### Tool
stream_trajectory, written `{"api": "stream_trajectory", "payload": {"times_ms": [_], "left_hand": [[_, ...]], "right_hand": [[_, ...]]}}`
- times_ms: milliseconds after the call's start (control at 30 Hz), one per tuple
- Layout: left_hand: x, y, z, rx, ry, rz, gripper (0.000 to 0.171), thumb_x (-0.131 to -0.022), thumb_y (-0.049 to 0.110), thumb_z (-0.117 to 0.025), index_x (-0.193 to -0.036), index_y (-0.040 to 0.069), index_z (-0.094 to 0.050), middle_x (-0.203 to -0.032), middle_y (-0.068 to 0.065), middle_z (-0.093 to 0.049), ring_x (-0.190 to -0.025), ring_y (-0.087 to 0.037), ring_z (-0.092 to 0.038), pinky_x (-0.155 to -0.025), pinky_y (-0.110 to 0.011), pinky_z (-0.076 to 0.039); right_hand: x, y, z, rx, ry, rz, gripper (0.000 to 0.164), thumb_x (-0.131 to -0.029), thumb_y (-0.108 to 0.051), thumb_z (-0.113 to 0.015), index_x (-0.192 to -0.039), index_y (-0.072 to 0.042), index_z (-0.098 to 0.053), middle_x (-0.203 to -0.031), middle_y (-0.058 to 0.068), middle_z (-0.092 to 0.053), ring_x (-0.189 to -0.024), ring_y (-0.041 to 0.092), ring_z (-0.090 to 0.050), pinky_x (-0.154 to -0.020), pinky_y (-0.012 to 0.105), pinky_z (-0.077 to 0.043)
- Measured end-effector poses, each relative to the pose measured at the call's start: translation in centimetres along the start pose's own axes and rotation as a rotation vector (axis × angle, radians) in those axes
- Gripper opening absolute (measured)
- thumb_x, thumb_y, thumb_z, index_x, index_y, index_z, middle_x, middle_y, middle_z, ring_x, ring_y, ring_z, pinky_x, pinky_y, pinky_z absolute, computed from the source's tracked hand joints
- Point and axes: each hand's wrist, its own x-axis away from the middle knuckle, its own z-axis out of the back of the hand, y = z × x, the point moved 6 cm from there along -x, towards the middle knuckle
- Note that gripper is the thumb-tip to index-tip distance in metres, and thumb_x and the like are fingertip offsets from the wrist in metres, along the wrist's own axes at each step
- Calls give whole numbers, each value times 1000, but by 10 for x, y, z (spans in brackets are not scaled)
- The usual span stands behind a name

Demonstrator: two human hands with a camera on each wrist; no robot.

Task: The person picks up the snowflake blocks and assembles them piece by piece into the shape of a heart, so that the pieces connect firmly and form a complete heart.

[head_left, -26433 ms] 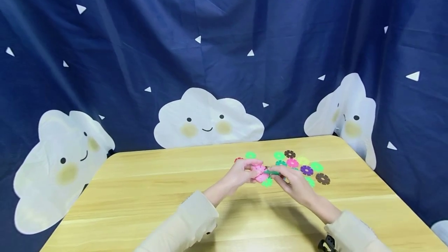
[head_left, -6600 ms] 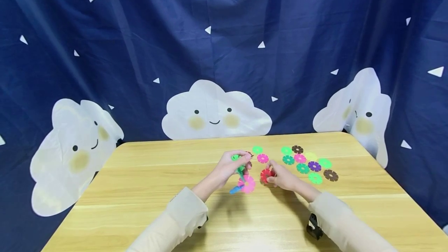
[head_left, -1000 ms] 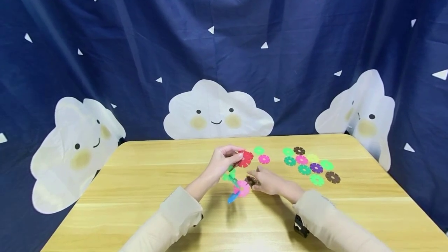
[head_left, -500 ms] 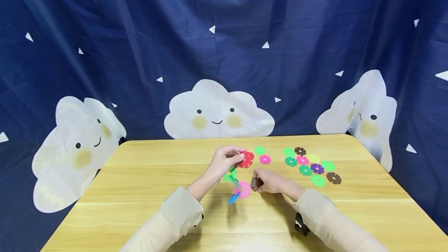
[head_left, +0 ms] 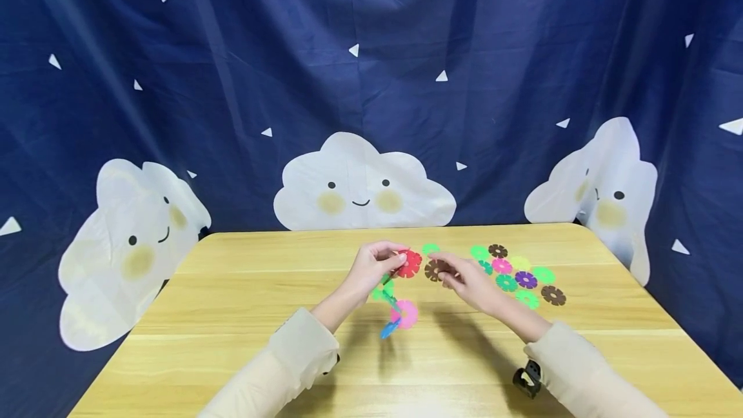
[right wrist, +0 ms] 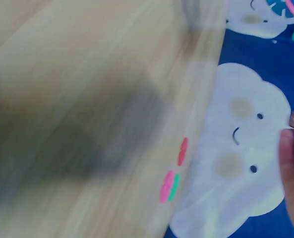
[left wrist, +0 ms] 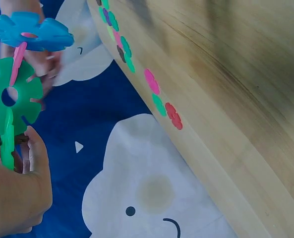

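Note:
My left hand (head_left: 367, 271) pinches a joined chain of slotted plastic flower discs, held above the table. At its upper end a red disc (head_left: 409, 264) stands out right of the fingertips. Below hang green discs (left wrist: 27, 101), a pink disc (head_left: 407, 315) and a blue disc (head_left: 390, 328); in the left wrist view the pink one slots into the blue disc (left wrist: 50, 33). A brown disc edge (left wrist: 21, 139) shows by the left thumb. My right hand (head_left: 478, 286) pinches a loose brown disc (head_left: 432, 270) by its right side, a small gap right of the red disc.
On the wooden table (head_left: 232, 340), several loose discs lie at the back right, among them a purple disc (head_left: 525, 279) and a brown disc (head_left: 553, 295). A green disc (head_left: 431, 248) lies behind the hands. A blue cloud-print curtain (head_left: 371, 95) hangs beyond the table.
My right hand has raised the brown disc from beside the pink one up towards the red disc. Several seconds ago the right hand held the red disc, now on the chain. The left hand stays nearly still.

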Motion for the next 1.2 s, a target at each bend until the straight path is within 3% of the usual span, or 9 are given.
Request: {"api": "stream_trajectory", "payload": {"times_ms": [200, 467, 533, 633, 733, 967, 1200], "left_hand": [[0, -2, -1, 21, 1, 21, 23, -83, -1, -60, -105, -9, -61, -68, 4, -59, -60, -6, -55, -60, -21, -47], [1, -2, -3, 33, -5, 16, 23, -83, -3, -60, -104, -11, -60, -67, 5, -59, -59, -6, -55, -59, -21, -47], [1, -2, -4, 45, -10, 16, 23, -83, -3, -59, -104, -12, -60, -66, 5, -59, -58, -6, -54, -58, -21, -47], [2, 0, -6, 42, -26, 11, 23, -83, -3, -59, -105, -12, -60, -67, 4, -60, -58, -6, -54, -57, -21, -47], [2, 3, -9, 18, -43, 5, 23, -83, -2, -60, -105, -11, -60, -69, 3, -61, -60, -7, -55, -57, -21, -47], [2, 9, -18, 25, -89, 19, 21, -84, 0, -60, -103, -9, -62, -71, 3, -62, -59, -8, -54, -56, -21, -45], [1, 11, -22, 10, -71, 64, 18, -84, -1, -61, -101, -7, -64, -69, 2, -61, -58, -8, -52, -55, -20, -45]], "right_hand": [[1, -20, 13, -15, 168, 81, 36, -79, 13, -60, -113, 5, -51, -69, 3, -58, -62, 15, -63, -56, 22, -51], [3, -36, 15, 28, 254, 246, 41, -69, 21, -64, -106, 4, -56, -77, 8, -60, -64, 16, -62, -63, 15, -50], [4, -40, 16, 56, 268, 299, 35, -73, 16, -64, -106, 5, -57, -84, 11, -63, -68, 18, -63, -66, 16, -50], [5, -45, 16, 117, 297, 379, 19, -87, -2, -58, -105, 5, -58, -91, 14, -65, -72, 22, -65, -67, 19, -51], [7, -48, 17, 174, 341, 445, 27, -95, -18, -46, -102, 4, -60, -90, 14, -66, -74, 23, -66, -68, 21, -52], [15, -52, 22, 232, 483, 604, 25, -95, -16, -47, -90, 2, -64, -79, 11, -67, -68, 22, -64, -70, 23, -52], [18, -52, 23, 262, 534, 662, 25, -95, -13, -47, -86, 4, -64, -75, 11, -66, -63, 21, -63, -61, 27, -52]]}}
